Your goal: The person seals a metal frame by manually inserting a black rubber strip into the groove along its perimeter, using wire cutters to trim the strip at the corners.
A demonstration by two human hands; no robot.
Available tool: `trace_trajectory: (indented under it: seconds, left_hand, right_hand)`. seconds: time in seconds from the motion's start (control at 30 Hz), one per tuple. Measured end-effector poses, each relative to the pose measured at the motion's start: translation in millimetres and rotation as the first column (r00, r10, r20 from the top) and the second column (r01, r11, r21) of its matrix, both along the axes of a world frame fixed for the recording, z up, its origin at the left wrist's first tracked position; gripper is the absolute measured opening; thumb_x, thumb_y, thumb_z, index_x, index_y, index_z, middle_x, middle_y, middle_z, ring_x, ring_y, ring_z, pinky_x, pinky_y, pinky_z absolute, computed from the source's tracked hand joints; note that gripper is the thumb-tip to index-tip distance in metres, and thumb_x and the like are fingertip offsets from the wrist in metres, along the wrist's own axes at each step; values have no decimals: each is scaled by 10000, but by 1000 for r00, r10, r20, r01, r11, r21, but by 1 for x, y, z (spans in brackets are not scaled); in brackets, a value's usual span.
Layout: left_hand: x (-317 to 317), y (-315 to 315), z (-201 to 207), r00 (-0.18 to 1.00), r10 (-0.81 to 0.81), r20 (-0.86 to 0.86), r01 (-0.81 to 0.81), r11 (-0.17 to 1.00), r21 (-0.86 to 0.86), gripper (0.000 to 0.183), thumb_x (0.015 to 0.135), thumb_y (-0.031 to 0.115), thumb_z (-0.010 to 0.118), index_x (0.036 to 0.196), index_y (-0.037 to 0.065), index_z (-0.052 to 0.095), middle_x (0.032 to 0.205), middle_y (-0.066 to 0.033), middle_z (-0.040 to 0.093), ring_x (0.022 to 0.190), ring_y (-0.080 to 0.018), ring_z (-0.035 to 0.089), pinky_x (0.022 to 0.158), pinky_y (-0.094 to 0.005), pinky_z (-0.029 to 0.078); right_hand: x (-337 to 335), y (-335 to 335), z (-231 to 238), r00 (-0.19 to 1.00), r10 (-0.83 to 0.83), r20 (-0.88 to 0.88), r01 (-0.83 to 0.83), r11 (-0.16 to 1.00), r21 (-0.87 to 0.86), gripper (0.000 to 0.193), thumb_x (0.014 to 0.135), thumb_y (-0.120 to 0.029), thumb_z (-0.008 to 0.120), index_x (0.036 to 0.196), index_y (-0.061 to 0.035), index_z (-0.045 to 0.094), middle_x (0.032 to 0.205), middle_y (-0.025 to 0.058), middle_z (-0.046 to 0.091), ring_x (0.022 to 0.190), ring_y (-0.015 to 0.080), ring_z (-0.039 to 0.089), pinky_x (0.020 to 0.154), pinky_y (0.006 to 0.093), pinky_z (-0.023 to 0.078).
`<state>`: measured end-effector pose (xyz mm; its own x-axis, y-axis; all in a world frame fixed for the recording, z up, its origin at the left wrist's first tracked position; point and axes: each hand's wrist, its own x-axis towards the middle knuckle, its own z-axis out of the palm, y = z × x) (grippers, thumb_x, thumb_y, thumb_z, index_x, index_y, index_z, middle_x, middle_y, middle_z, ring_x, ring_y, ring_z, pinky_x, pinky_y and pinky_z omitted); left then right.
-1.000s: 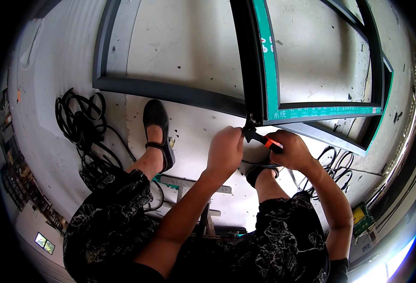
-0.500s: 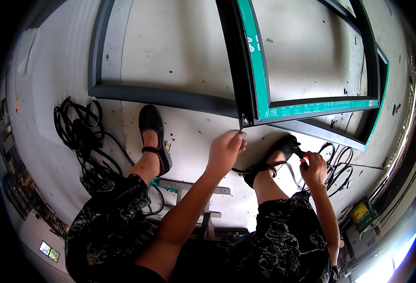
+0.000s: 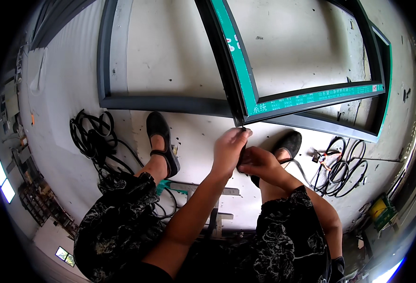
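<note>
So the big stuff first: two dark grey window frames lie flat on the concrete floor (image 3: 170, 52). The plain grey frame (image 3: 105, 70) sits toward the left, and the green-taped frame (image 3: 312, 98) overlaps it, its near corner pointing right at the person.

Both hands are bunched together just below that corner. The left hand (image 3: 229, 148) reaches up with fingertips touching the frame's corner, grip pinched on a thin dark strip (image 3: 242, 155), looks like rubber gasket. The right hand (image 3: 260, 162) is clenched around the same strip lower down. Can't tell how much of it is already seated in the groove, too small to see.

My read: they're only at the corner, so most of the run looks left to do.

Black cable coil (image 3: 92, 139) on the left, another tangle of cables (image 3: 340, 170) on the right.
</note>
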<state>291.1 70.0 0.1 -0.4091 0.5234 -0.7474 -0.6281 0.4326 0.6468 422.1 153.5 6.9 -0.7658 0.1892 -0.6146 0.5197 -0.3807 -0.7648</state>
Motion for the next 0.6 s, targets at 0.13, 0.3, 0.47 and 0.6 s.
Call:
trace_trajectory:
  seconds: [0.13,0.3,0.47,0.6]
  left_hand:
    - [-16,-7,0,991,-124,-47,118,986,-115,247,894,242,640,924,-3,647,887,-51,663,824,-111,607,754,-265,488]
    - [-36,-10,-20,918,-116,-380,77,990,-117,249,927,211,591,1045,-8,581,883,-37,629,806,-115,612,720,-254,500]
    - [-37,3,-17,990,57,133,-65,996,60,288,943,242,561,1086,-7,572,969,-71,633,899,-162,635,831,-308,516]
    - [-45,2,-26,966,81,247,-116,985,131,317,936,272,570,1108,6,577,971,-73,648,882,-160,632,847,-323,513]
  right_hand:
    - [-4,10,2,997,-36,65,56,942,-332,182,830,-76,683,969,-5,590,836,24,615,778,80,591,677,222,485]
    - [-17,16,13,988,66,142,-8,925,-379,156,902,-130,585,976,5,608,711,2,551,633,72,530,571,222,453]
    - [-12,20,12,984,18,179,49,931,-363,210,923,-160,522,1011,1,625,670,-17,499,578,61,466,523,211,392]
    - [-8,34,19,958,-4,287,139,880,-453,242,925,-169,476,1001,-6,636,615,-44,403,527,52,367,487,212,294]
